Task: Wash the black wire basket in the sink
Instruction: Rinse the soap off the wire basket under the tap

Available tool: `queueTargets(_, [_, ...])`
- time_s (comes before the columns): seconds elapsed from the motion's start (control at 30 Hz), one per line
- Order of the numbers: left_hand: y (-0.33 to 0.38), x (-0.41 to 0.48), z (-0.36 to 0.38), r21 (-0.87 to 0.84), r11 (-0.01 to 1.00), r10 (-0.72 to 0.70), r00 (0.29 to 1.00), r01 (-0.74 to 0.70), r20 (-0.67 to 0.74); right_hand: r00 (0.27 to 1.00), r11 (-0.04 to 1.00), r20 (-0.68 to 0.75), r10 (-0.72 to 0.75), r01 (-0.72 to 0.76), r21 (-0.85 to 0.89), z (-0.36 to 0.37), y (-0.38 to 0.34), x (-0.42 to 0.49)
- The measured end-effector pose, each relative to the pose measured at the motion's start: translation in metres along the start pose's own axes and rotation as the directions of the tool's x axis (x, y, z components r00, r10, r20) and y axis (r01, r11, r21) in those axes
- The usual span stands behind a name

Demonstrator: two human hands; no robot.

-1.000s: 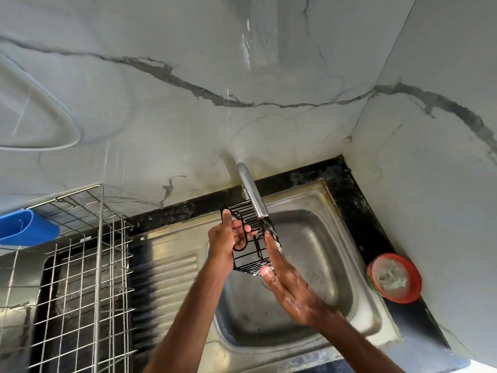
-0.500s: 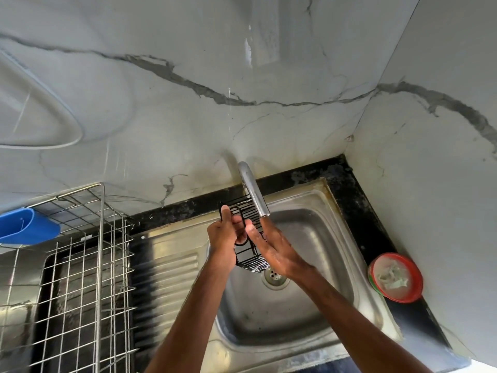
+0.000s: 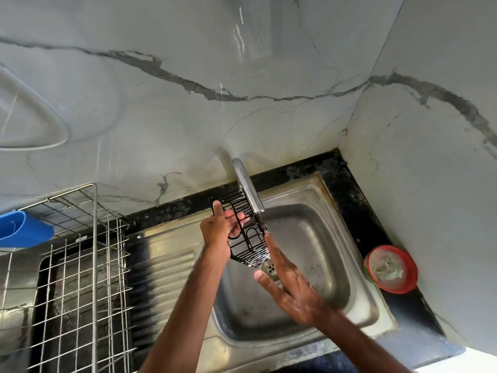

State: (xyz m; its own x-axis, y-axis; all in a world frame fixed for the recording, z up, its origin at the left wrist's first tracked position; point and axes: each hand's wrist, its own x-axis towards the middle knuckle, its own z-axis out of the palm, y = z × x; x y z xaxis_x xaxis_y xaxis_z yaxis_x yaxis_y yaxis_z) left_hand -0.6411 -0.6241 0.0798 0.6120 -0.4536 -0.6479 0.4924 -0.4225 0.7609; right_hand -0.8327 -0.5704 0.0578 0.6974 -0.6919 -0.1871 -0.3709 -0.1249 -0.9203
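Right, this is the rinse-and-rub step, mid-wash by my read. Your left hand [image 3: 217, 230] grips the black wire basket [image 3: 248, 239] by its left side, thumb up on the rim wire, fingers curled through a loop. The basket is held tilted over the sink [image 3: 336, 265] bowl, just under the tap [image 3: 247, 189] spout, with its lower corner above the drain [image 3: 269, 269]. Your right hand [image 3: 287, 286] is flat, fingers straight, holding nothing. Its fingertips are at the basket's right edge and look to be touching, but I can't be sure. The lower wires glint wet. I see no clear stream, so I cannot tell whether water is running.

Next move, my guess: run the flat hand along the wires, then turn the basket so its other faces come under the spout. That calls for a firm left grip, since wet thin wire likely slips, and a turn that misses the spout.

Room: the spout tip is touching or just beside the basket's upper right, so that's the tightest spot. The sink walls are well apart from the basket, with open room down and toward you. A steel dish rack [image 3: 94, 265] with a blue cup [image 3: 24, 230] stands to the left past the drainboard, apart from your arm. A red-rimmed bowl [image 3: 390, 269] sits on the black counter [image 3: 357, 211], well apart from your right hand.
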Motion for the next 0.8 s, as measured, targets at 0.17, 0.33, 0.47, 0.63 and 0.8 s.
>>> queueTargets(0.17, [0.006,0.002,0.006,-0.109,0.993,-0.042,0.999,0.039,-0.026,0.999,1.0,-0.046,-0.011,0.011,-0.002,-0.008,-0.008,0.02])
queueTargets(0.33, [0.009,0.003,0.01,-0.178,0.982,-0.075,0.996,0.067,-0.043,0.995,0.999,-0.098,-0.018,0.021,0.026,-0.011,-0.006,0.039])
queueTargets(0.47, [0.01,0.006,0.015,-0.237,0.967,-0.102,0.994,0.092,-0.033,0.992,0.998,-0.128,-0.005,0.014,0.065,-0.018,-0.009,0.048])
queueTargets(0.63, [0.011,0.007,0.016,-0.203,0.973,-0.12,0.992,0.111,-0.03,0.989,0.994,-0.136,0.049,-0.036,0.101,-0.023,-0.004,0.064])
queueTargets(0.8, [0.008,0.006,0.014,-0.199,0.973,-0.126,0.992,0.118,-0.027,0.986,0.991,-0.123,0.11,-0.099,0.092,-0.026,-0.001,0.069])
